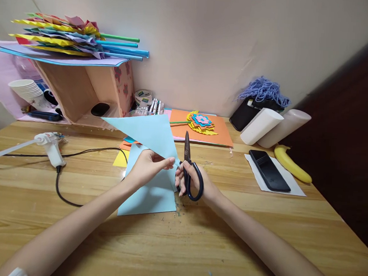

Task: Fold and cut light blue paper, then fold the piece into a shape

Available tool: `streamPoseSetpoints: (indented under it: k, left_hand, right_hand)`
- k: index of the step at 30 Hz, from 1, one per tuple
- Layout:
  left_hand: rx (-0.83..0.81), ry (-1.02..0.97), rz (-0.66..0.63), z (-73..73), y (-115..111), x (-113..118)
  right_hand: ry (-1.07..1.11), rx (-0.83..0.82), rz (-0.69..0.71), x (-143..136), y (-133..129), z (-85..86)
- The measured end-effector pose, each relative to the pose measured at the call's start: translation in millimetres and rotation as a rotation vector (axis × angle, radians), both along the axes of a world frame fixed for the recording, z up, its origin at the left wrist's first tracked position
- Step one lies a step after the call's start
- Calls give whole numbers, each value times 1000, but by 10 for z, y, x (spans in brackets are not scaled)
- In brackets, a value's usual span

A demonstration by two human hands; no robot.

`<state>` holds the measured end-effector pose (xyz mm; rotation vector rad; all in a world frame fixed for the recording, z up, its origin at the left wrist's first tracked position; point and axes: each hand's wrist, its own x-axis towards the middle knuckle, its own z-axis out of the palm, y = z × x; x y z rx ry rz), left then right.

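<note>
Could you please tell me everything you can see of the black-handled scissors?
The black-handled metal scissors have dark, narrow, pointed blades that look closed, and large, plastic-looking looped handles. One loop shows nearly whole; the right hand partly hides the other. It grips them with the tips pointing away from the person, beside the light-blue paper piece.

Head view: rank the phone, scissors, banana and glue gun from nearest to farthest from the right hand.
1. Scissors, in the right hand.
2. Phone, to its right.
3. Banana, farther right, beyond the phone.
4. Glue gun, well off to the left.
</note>
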<state>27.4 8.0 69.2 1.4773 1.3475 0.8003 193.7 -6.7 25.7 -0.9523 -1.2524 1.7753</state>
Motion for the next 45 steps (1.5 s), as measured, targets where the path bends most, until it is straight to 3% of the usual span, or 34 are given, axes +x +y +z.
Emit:
streamPoseSetpoints:
  k: [3, 8, 11, 35, 45]
  left_hand:
    - [54, 24, 42, 32, 34, -59]
    - [85, 19, 98, 73, 70, -122]
    - [84, -30, 104, 95, 78, -135]
    - [19, -139, 79, 83, 91, -136]
    - [31, -90, 72, 64, 98, -158]
  right_hand:
    - [-3, -88, 126, -14, -67, 6]
    - [-75, 17, 296, 8, -199, 65]
    - [-77, 69, 328, 29, -225, 44]
    - [-79, 25, 313, 12, -228, 24]
    - [-95, 0, 293, 4, -232, 26]
